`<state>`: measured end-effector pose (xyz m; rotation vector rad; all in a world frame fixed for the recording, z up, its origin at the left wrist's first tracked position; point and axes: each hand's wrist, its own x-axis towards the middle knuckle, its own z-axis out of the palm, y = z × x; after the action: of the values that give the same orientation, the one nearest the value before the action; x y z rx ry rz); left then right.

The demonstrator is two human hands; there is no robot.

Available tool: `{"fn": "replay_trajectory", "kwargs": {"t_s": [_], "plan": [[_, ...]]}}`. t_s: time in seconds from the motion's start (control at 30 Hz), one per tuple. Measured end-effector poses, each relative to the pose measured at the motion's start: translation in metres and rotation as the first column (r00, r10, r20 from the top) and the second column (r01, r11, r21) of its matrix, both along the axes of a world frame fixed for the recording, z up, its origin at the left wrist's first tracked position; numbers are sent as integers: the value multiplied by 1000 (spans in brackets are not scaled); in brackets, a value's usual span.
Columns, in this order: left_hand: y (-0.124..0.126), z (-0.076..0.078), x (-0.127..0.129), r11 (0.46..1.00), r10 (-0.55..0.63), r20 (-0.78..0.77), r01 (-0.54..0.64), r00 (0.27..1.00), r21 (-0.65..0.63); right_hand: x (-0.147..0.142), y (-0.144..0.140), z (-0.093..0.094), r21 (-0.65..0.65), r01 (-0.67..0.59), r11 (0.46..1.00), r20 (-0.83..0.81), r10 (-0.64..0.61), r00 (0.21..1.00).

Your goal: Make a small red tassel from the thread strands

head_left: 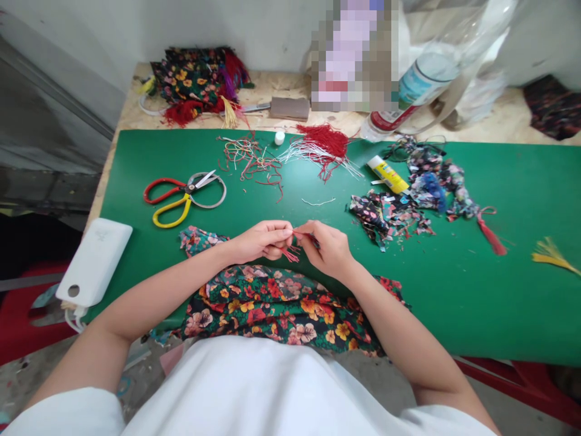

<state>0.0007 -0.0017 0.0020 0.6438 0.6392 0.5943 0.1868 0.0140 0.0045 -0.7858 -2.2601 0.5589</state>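
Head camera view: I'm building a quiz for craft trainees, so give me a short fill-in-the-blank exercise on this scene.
1. Both hands, left hand and right hand, pinch a small ____ tassel.
2. The scissors lie on the ____ mat.
3. The scissors have one red handle and one ____ handle.
4. The glue stick lies to the ____ of the hands.

Missing words: red; green; yellow; right

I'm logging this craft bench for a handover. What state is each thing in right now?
Left hand: pinching the small red thread tassel.
Right hand: pinching the same tassel.
Red-and-yellow-handled scissors: lying flat, blades slightly open.
Yellow glue stick: lying on its side.
White power bank: overhanging the green mat's edge.
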Motion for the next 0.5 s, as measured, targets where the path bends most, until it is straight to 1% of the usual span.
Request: {"fn": "replay_trajectory", "kwargs": {"t_s": [0.1,0.23,0.4,0.5], "plan": [[0,0,0,1000,3,-4,-3,1000,4,0,1,-1,41,-5,999,-1,5,1000],[0,1,1,1000,5,-7,-5,1000,5,-1,3,-2,146,-19,989,-12,22,1000],[1,2,1,1000,-4,-6,3,1000,-2,-1,7,-1,268,-49,962,37,41,998],[1,2,1,1000,-5,4,5,1000,-3,0,8,-1,299,-67,952,55,53,997]]}}
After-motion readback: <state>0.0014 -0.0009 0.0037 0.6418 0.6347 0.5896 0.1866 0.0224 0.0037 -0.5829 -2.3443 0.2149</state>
